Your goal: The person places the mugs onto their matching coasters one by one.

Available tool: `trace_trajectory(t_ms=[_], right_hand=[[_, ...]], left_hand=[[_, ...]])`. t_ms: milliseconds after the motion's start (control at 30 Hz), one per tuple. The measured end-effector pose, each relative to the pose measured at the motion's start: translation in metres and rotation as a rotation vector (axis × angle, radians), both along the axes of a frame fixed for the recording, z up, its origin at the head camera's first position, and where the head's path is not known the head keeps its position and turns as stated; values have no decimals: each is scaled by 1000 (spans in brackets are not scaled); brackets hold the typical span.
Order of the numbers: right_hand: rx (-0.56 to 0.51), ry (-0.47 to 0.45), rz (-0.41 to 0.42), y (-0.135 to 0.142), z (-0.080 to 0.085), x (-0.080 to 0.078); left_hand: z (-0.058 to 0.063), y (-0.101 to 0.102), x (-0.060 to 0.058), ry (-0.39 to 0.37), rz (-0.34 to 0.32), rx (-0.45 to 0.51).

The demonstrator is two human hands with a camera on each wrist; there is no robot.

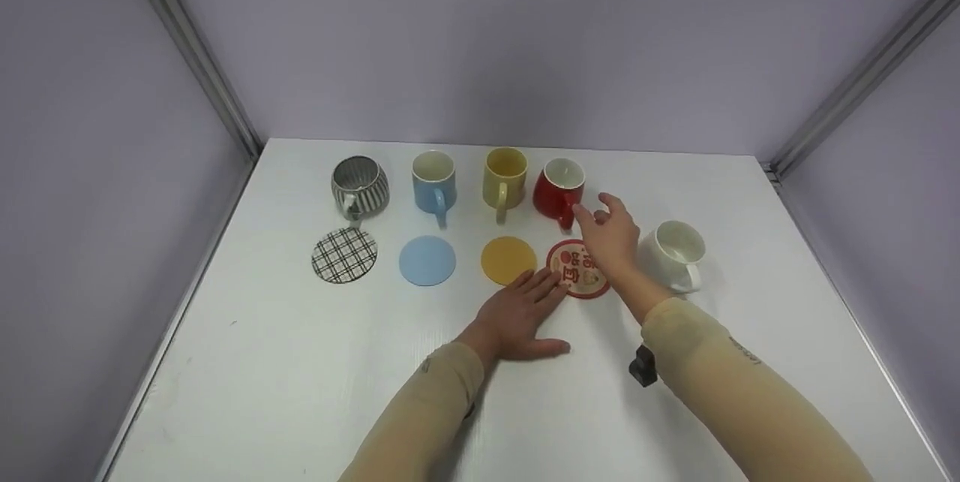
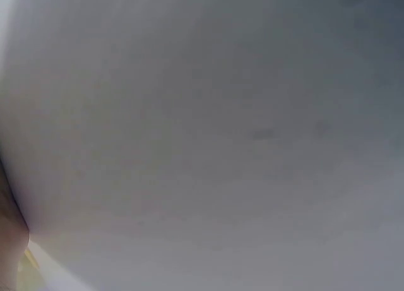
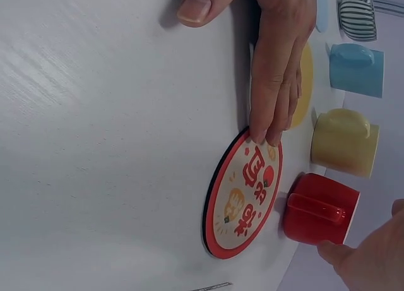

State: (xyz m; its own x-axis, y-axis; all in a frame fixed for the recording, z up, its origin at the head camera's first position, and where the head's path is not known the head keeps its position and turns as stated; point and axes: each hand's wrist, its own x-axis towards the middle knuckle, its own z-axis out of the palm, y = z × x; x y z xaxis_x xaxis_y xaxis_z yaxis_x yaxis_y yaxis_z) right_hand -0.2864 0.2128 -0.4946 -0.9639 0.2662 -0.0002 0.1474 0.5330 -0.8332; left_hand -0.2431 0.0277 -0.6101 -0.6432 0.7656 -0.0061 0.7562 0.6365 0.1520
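My left hand (image 1: pixel 517 320) lies flat on the table with its thumb spread. Its fingertips touch the edge of a round red-rimmed coaster (image 3: pixel 243 199) with printed characters. Behind that coaster a red mug (image 1: pixel 555 193) stands upright, handle facing the front. My right hand (image 1: pixel 611 238) is beside this mug, thumb tip at the handle and the other fingers loosely bent and apart from it. Whether the thumb touches the mug I cannot tell. Only a sliver of the left hand (image 2: pixel 12 253) shows in the left wrist view.
A striped mug (image 1: pixel 367 193), a blue mug (image 1: pixel 431 185) and a yellow mug (image 1: pixel 502 178) stand left of the red one. In front lie a checked coaster (image 1: pixel 345 255), a blue coaster (image 1: pixel 427 260) and a yellow coaster (image 1: pixel 508 258). A white mug (image 1: pixel 667 257) stands right of my right forearm.
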Motion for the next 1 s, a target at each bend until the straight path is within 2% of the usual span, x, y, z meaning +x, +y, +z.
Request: trace_trajectory(t_ms=[500,700,1000], right_hand=[[-2,-34,-12,-6,-21,-20],[-5,-52,-27,-10,-23,-25],[-11,-95,-40,-10,-27,-30]], left_hand=[[3,1,1,39,2,-35],[2,0,1,52,0,-35],[0,2,1,30,10,-44]])
